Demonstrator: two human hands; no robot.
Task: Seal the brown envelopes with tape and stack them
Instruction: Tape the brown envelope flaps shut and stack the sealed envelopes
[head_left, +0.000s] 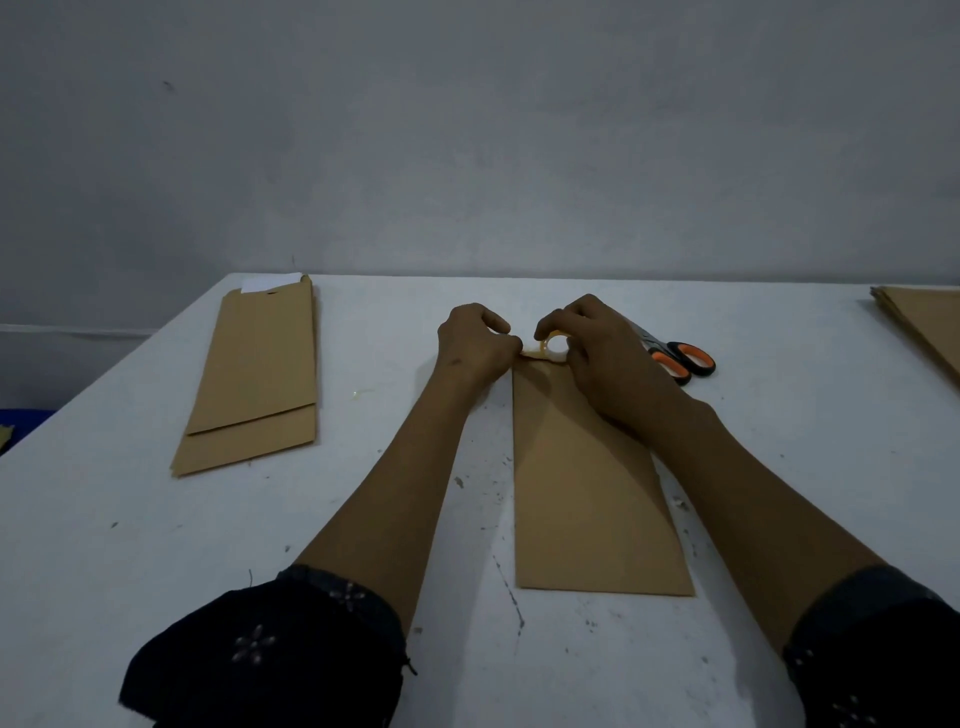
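Observation:
A long brown envelope (587, 488) lies lengthwise on the white table (130, 519) in front of me. At its far end my right hand (602, 353) holds a small roll of clear tape (555, 347). My left hand (475, 340) pinches the loose end of the tape just left of the roll, over the envelope's top edge. A stack of brown envelopes (254, 379) lies to the left, with a white sheet showing at its far end. Part of the envelope's top is hidden by my hands.
Orange-and-black scissors (675, 356) lie just right of my right hand. More brown envelopes (924, 322) poke in at the right edge. A grey wall stands behind the table's far edge. The table's left edge runs diagonally at left.

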